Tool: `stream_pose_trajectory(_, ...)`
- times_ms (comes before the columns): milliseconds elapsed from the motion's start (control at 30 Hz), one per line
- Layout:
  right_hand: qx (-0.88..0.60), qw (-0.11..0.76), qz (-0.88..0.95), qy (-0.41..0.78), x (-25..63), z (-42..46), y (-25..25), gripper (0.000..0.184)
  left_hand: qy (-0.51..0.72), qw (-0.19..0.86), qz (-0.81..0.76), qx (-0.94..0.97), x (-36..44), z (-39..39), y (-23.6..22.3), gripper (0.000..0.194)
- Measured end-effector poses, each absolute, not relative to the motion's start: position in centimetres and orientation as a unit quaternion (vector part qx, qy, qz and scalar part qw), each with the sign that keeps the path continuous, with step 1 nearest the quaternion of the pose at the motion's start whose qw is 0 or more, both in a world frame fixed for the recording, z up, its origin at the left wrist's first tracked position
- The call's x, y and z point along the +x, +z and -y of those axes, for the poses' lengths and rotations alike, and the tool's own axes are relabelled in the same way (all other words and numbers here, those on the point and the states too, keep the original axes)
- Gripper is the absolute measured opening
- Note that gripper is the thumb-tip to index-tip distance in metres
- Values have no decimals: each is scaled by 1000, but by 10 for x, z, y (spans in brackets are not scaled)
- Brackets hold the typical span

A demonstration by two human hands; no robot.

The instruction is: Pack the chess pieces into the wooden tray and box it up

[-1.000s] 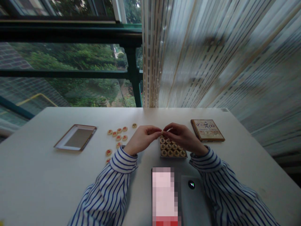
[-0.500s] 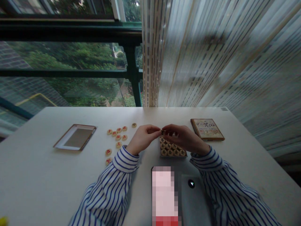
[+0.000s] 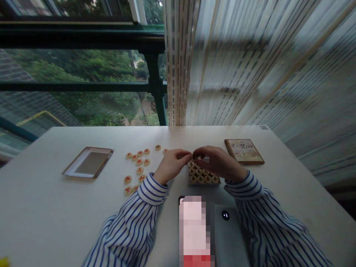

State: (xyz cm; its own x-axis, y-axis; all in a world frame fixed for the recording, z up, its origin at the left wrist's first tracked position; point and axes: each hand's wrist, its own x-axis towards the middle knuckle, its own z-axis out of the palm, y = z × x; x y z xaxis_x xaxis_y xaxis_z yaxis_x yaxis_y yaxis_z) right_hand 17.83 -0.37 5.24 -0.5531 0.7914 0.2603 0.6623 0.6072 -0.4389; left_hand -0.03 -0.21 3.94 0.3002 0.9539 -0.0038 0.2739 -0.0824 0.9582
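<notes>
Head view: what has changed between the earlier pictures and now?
The left hand and its blue-and-white striped sleeve have shifted slightly right, uncovering more red-marked round wooden pieces on the white table. No new grasp or release is clear. The right hand, brown-rimmed tray and box of black-marked round pieces stayed about put.

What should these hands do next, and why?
Probably settle the Chinese chess piece at the fingertips into the box: the left hand and right hand meet at its far-left corner, and its nearer rows hold neatly packed black-marked pieces.
</notes>
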Motion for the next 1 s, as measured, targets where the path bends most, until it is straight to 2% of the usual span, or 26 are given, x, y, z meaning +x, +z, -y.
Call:
stream_pose_trajectory(433,-454,174,866,114,198,-6,53,21,353,442,-489,664,-4,-4,23,25)
stream_pose_trajectory(1000,-538,-23,842,46,203,-11,45,27,270,305,-531,743,-5,-1,16,29)
